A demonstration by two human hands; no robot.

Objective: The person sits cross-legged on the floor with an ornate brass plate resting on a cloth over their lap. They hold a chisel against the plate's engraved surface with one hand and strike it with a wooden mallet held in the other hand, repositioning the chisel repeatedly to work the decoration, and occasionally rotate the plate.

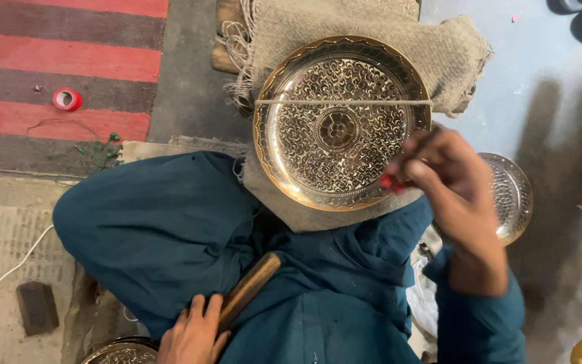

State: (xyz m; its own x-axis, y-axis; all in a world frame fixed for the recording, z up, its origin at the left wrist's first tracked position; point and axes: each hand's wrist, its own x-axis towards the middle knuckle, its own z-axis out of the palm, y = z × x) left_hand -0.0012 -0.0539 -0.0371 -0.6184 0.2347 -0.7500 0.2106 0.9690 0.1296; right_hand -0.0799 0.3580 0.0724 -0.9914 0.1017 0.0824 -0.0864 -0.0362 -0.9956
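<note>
A round brass-coloured metal plate (342,121), glossy and densely embossed with fine scrollwork, lies on coarse, frayed beige burlap cloth (439,54). A thin pale stick (343,102) across the plate looks matt. Beside it a smaller shiny metal dish (514,195) has a dimpled surface. The brown wooden handle (250,286) touched by the left hand (193,334) is smooth and dully polished. The teal clothing (163,229) is soft, matt fabric. The red and grey striped rug (69,61) looks flat-woven; the red tape roll (67,100) looks slightly glossy.

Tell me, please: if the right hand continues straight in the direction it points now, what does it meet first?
The right hand points up-left with a red-tipped tool. Going straight on, it would most likely first meet the engraved brass plate near its lower right rim, though the tool's height above the plate is unclear.
</note>
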